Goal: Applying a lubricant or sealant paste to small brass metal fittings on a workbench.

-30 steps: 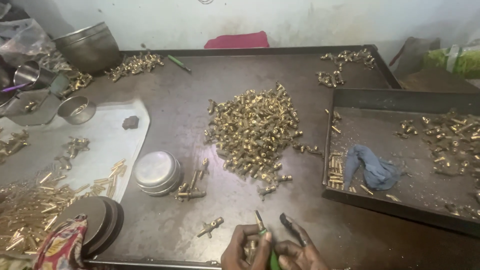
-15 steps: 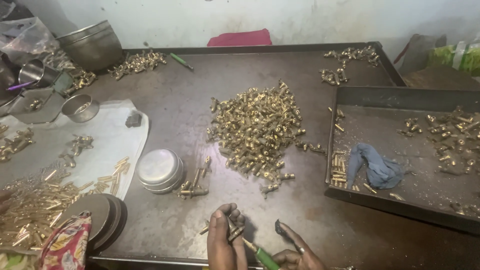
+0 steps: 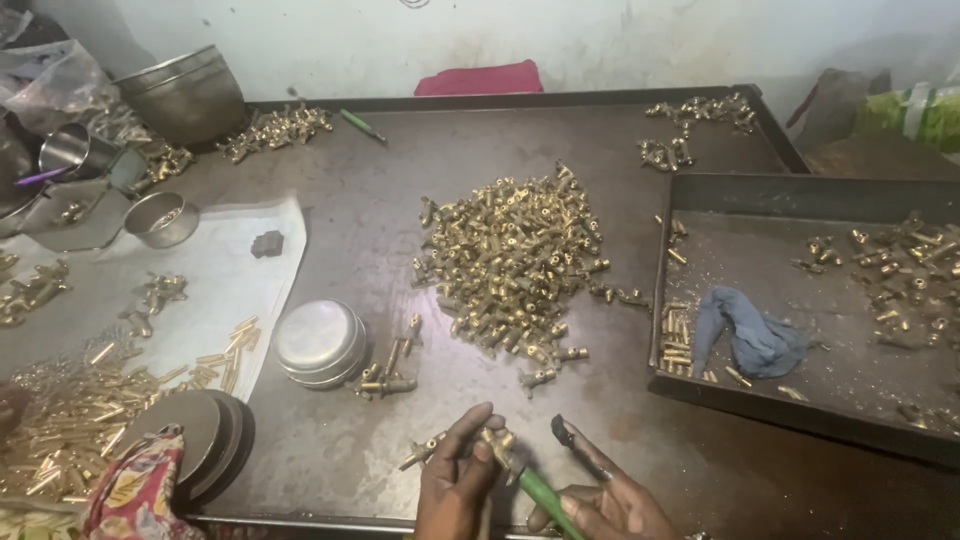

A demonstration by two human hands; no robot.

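At the near edge of the worktop [image 3: 380, 440] my left hand [image 3: 455, 480] pinches a small brass fitting [image 3: 495, 443] between fingertips, and my right hand [image 3: 600, 500] grips a green-handled tool [image 3: 545, 490] whose tip meets that fitting. A second ago the tool stood upright between both hands; half a second ago the left hand had lifted the fitting alone. Now tool and fitting have come together, so I judge the work on this piece is under way. Another brass piece [image 3: 420, 453] lies just left of the fingers. The brass heap [image 3: 510, 260] sits mid-worktop, unchanged, with the lidded tin [image 3: 318, 340] to its left.
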